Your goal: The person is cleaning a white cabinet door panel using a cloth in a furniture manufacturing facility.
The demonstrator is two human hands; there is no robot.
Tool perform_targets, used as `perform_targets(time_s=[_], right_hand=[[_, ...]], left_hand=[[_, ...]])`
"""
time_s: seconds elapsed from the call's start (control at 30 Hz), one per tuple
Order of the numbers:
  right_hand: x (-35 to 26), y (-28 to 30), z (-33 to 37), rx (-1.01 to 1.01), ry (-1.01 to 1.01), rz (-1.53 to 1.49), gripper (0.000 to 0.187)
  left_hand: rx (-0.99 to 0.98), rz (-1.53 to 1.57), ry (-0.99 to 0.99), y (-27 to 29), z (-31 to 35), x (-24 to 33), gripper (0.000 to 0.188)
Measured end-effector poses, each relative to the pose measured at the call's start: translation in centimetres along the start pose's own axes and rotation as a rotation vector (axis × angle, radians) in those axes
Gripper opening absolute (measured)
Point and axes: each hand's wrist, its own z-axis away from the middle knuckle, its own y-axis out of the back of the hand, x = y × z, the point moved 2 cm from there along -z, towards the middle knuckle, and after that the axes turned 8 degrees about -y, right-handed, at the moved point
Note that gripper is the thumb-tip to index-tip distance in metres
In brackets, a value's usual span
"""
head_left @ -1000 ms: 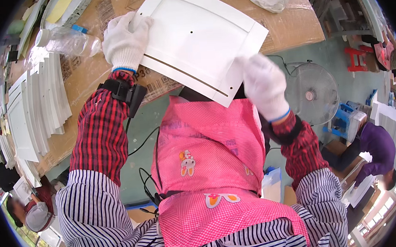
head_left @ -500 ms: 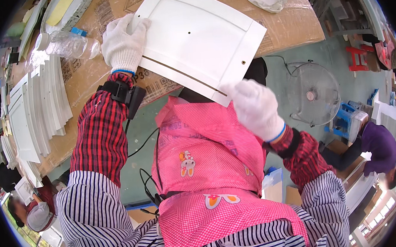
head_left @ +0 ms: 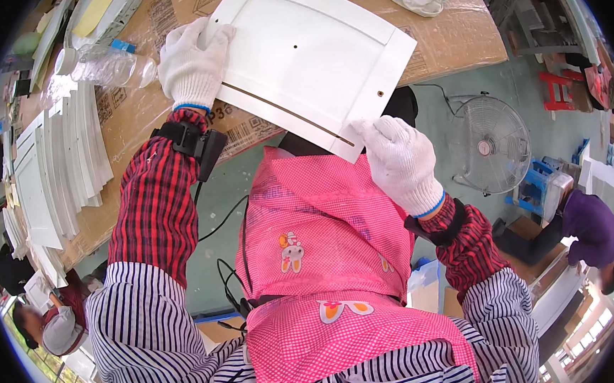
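Gloves (head_left: 195, 64) are covering both hands I'm following from afar: the left hand (head_left: 194, 68) is gripping the left edge of the white panel (head_left: 312, 56), seemingly to steady it, while the right hand (head_left: 401, 158) is curling at the near right corner — whether it's pinching anything, I cannot tell. That panel is jutting past the cardboard-covered table (head_left: 457, 46), probably putting the corner within reach. Farther left, a clear bottle (head_left: 109, 66) and overlapping panels (head_left: 63, 166) are lying aside — perhaps leaving working room.
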Motion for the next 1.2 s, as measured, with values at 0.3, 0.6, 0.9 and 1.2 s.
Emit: perform_targets(time_s=[0.3,0.6,0.9,1.2], right_hand=[[0.4,0.3,-0.5,-0.044,-0.021,-0.002,0.027],[4.6,0.7,-4.7,0.110,0.041,-0.009,0.030],[9.1,1.5,-9.4,0.081,-0.047,0.068,0.020],[8.6,1.2,-8.2,0.012,0.016,0.035,0.025]], left_hand=[[0.022,-0.001,-0.012,0.5,-0.1,0.7,0.055],[-0.013,0.014,0.007,0.7,0.3,0.8,0.052],[0.016,0.027,-0.002,0.4,0.1,0.6,0.051],[0.035,0.040,-0.004,0.1,0.0,0.4,0.051]])
